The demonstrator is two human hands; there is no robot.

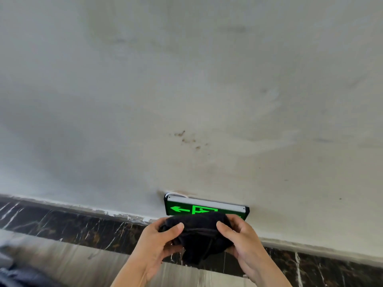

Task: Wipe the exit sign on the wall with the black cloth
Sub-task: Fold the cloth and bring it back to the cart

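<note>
Where the pale grey wall fills most of the view, it is scuffed and carries a cluster of small brown spots just above the centre of the scene. Along its foot runs a dark marble skirting veined with white, slanting from the left edge down toward the right, and nearer lies a streaked grey-brown floor. Low on the wall, just above the skirting, sits the exit sign: a green panel with a silver top bar, a left-pointing arrow and a running-figure pictogram. Its lower right part is hidden behind the black cloth, which is bunched into a loose bundle in front of the sign; whether the cloth touches the sign cannot be told. The left hand grips the left side of the cloth, thumb over the top and fingers underneath. The right hand clasps the right side likewise, thumb pressed on the fabric's upper fold.
</note>
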